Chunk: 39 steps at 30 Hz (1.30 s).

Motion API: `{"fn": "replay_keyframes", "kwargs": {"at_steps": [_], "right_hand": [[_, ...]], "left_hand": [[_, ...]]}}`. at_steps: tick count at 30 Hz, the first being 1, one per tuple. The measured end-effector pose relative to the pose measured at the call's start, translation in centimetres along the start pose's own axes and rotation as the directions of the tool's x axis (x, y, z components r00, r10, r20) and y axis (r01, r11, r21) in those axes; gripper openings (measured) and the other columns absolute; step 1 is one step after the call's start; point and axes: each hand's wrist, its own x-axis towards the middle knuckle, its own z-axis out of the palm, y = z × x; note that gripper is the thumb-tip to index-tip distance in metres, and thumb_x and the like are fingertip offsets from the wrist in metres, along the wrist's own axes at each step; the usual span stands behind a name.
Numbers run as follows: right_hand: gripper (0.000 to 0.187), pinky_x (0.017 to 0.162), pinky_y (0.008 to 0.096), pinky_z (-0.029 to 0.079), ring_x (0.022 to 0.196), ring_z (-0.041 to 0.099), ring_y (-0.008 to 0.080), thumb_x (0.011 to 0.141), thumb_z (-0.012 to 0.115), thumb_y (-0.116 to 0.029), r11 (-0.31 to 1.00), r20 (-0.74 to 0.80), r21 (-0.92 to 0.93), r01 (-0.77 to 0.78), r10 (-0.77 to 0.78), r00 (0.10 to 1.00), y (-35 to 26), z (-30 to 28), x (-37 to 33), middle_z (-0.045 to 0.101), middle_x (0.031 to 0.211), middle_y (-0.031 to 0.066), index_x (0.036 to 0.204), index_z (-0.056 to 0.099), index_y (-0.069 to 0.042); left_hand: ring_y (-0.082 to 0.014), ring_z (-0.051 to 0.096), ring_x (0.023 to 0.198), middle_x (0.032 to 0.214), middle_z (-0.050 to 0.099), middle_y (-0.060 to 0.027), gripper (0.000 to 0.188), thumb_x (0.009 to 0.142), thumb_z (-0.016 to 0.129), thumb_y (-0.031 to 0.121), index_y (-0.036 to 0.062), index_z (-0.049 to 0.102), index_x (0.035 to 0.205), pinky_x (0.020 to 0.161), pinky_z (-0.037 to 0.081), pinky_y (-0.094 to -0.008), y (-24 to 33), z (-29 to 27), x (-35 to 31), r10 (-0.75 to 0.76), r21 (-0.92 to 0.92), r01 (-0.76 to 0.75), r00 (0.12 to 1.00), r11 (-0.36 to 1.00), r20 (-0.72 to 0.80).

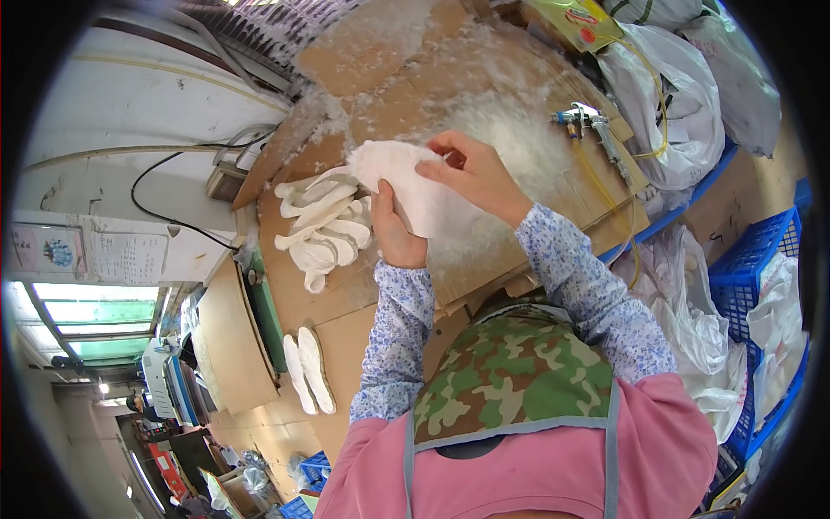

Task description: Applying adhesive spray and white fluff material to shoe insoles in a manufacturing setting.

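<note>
A soft white fleecy piece [393,186], flat and wide, is held up over the cardboard-covered table. My left hand [401,233] grips its lower left edge, thumb on the face turned toward me. With bent fingers and thumb, my right hand [475,173] pinches its upper right side; the exact fingertip contact is partly hidden. Just left of my left hand lies a heap of white insole-shaped pieces [324,227], loosely overlapping. Two more white insole-shaped pieces [309,370] rest side by side nearer to me on the left. Loose white fluff [510,130] spreads beyond my right hand.
A spray gun [596,134] with a yellow hose [608,195] lies at the table's right. White plastic bags [661,95] and a blue crate [739,294] stand along that side. A wall with a black cable [143,203] borders the left; a wire mesh [259,26] is at the back.
</note>
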Motion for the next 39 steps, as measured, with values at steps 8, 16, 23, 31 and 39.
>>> {"fn": "replay_keyframes", "kwargs": {"at_steps": [8, 16, 23, 31, 39], "right_hand": [[0.023, 0.061, 0.0245, 0.047, 0.064, 0.058, 0.0100, 0.086, 0.066, -0.028, 0.896, 0.354, 0.143, -0.421, 0.351, 0.867, 0.8, -2.0, 3.4, 0.061, 0.072, 0.0008, 0.086, 0.070, -0.005], [0.019, 0.064, 0.0215, 0.046, 0.074, 0.057, 0.0060, 0.090, 0.061, -0.024, 0.837, 0.273, 0.268, -0.477, 0.409, 0.871, 2.8, -2.2, 4.3, 0.062, 0.082, -0.0033, 0.095, 0.068, -0.007], [0.016, 0.063, 0.0211, 0.042, 0.066, 0.049, 0.0042, 0.093, 0.055, -0.022, 0.711, 0.239, 0.471, -0.522, 0.467, 0.851, 3.6, -2.2, 4.1, 0.055, 0.076, -0.0070, 0.096, 0.065, -0.010], [0.020, 0.067, 0.0230, 0.047, 0.077, 0.058, 0.0065, 0.087, 0.066, -0.013, 0.938, 0.239, 0.109, -0.330, 0.298, 0.924, 1.5, -0.9, 2.4, 0.065, 0.089, -0.0007, 0.105, 0.065, -0.003], [0.027, 0.074, 0.0282, 0.053, 0.082, 0.063, 0.0120, 0.089, 0.061, -0.007, 0.905, 0.314, 0.246, -0.346, 0.263, 0.912, 4.4, -1.1, 2.4, 0.068, 0.099, 0.0070, 0.115, 0.064, 0.002]], "left_hand": [[-0.0237, 0.056, 0.114, 0.126, 0.056, -0.0099, 0.035, 0.102, 0.041, 0.025, 0.0024, 0.047, 0.128, 0.097, 0.047, -0.0387, 1.3, -0.5, 2.0, -0.029, 0.082, 0.025, 0.999, 0.996, 0.041], [-0.0244, 0.050, 0.124, 0.135, 0.051, -0.0092, 0.052, 0.101, 0.040, 0.041, 0.0027, 0.042, 0.137, 0.104, 0.039, -0.0404, 1.7, 0.9, 1.6, -0.023, 0.046, 0.017, 0.989, 0.999, 0.145], [-0.0215, 0.049, 0.122, 0.135, 0.050, -0.0085, 0.050, 0.098, 0.050, 0.026, 0.0027, 0.036, 0.140, 0.104, 0.038, -0.0372, 1.0, 1.8, 0.8, 0.023, 0.095, -0.045, 0.975, 0.994, 0.220], [-0.0167, 0.052, 0.112, 0.126, 0.053, -0.0102, 0.048, 0.092, 0.050, 0.005, -0.0034, 0.035, 0.137, 0.097, 0.041, -0.0287, 0.5, -0.7, 1.7, 0.250, 0.361, -0.273, 0.962, 0.892, 0.110], [-0.0165, 0.055, 0.110, 0.122, 0.055, -0.0073, 0.043, 0.091, 0.045, 0.004, 0.0042, 0.040, 0.134, 0.094, 0.046, -0.0315, 0.8, 0.0, -1.9, 0.238, 0.130, -0.232, 0.971, 0.964, -0.028]]}}
